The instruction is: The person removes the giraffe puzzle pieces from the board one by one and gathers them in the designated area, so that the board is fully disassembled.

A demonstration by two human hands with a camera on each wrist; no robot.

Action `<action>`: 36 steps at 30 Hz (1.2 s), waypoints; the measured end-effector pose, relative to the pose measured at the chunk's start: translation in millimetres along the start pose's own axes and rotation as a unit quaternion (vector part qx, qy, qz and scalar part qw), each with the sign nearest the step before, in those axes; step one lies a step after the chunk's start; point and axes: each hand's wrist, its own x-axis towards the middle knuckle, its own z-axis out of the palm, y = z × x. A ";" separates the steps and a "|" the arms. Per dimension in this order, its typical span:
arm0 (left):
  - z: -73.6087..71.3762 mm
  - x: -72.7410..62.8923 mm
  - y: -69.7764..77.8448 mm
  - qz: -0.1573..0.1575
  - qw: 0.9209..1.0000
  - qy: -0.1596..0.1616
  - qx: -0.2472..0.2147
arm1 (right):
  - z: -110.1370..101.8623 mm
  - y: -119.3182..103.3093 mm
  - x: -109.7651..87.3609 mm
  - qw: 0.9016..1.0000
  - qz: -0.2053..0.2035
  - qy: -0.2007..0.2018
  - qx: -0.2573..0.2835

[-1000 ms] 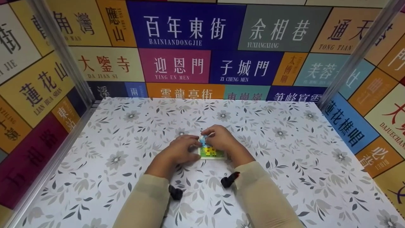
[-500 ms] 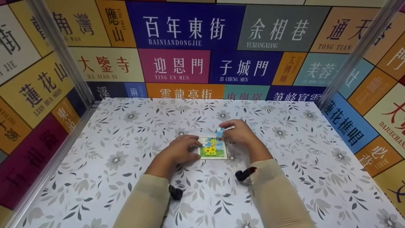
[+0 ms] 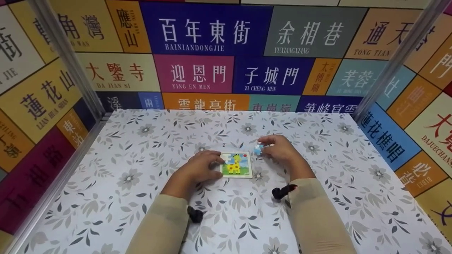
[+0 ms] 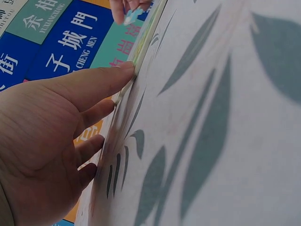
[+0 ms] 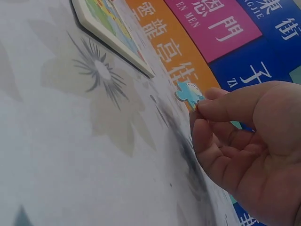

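Observation:
A small jigsaw puzzle board (image 3: pixel 246 171) with a yellow giraffe picture and a pale rim lies flat on the table. My left hand (image 3: pixel 200 166) rests at its left side. In the left wrist view, the straight thumb (image 4: pixel 106 80) touches the board's edge, with the other fingers loosely bent beside it. Right of the board, my right hand (image 3: pixel 282 151) pinches a light blue and white jigsaw piece (image 3: pixel 259 149) between thumb and fingertips. The right wrist view shows the piece's knob (image 5: pixel 181 95) sticking out, and the piece is held apart from the board.
A white cloth (image 3: pixel 141 211) printed with grey leaves and flowers covers the table. Coloured panels (image 3: pixel 197 74) with large characters stand behind and at both sides. A dark wrist device (image 3: pixel 195 214) is at the left cuff and another (image 3: pixel 280 192) at the right.
My right hand has moved from above the board's upper left out to the right, carrying the blue jigsaw piece and uncovering the giraffe picture. The left hand has stayed at the board's left side.

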 end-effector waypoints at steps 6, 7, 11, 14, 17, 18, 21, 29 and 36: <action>-0.6 -0.7 0.4 0.009 1.000 0.002 0.000 | 2.4 3.8 0.9 1.000 0.003 0.016 -0.005; -0.7 -0.7 0.4 0.006 1.000 0.001 0.000 | 2.9 4.0 1.1 1.000 0.003 0.023 -0.005; -0.9 0.1 0.0 0.002 1.000 -0.001 -0.001 | 4.9 4.2 1.8 0.999 0.004 0.043 -0.001; -1.1 0.4 -0.2 0.003 1.000 -0.001 -0.001 | 4.9 4.4 2.1 0.999 0.002 0.048 0.002; -1.5 0.0 0.0 0.001 1.000 -0.002 -0.004 | 4.6 5.3 2.6 0.999 -0.003 0.050 0.003; -1.5 -0.3 0.2 0.000 1.000 -0.002 -0.006 | 4.4 5.6 2.6 0.999 -0.005 0.052 0.003; -1.5 -0.9 0.2 0.001 1.000 -0.002 -0.008 | 4.1 5.6 2.8 0.998 -0.006 0.064 -0.003; -2.7 -1.1 0.7 0.005 1.000 -0.004 -0.008 | 7.5 -5.7 0.5 0.997 -0.026 0.068 -0.031; -1.4 -1.5 0.0 0.006 1.000 -0.001 -0.012 | 25.5 -23.1 -3.9 0.998 -0.040 0.026 -0.051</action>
